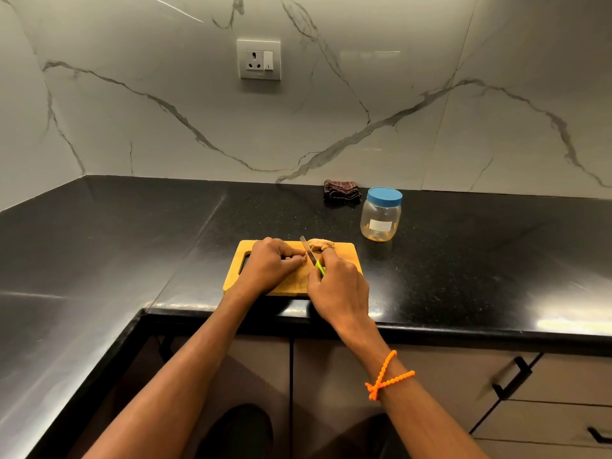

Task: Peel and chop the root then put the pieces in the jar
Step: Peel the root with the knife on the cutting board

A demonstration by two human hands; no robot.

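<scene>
Board (344,256) near counter (463,260) edge

A single wide-angle head camera looks forward and down from standing height. The black countertop (463,253) fills mid-frame, the marble wall (298,127) lies toward 12 o'clock, and forearms enter from 6 o'clock.
</scene>
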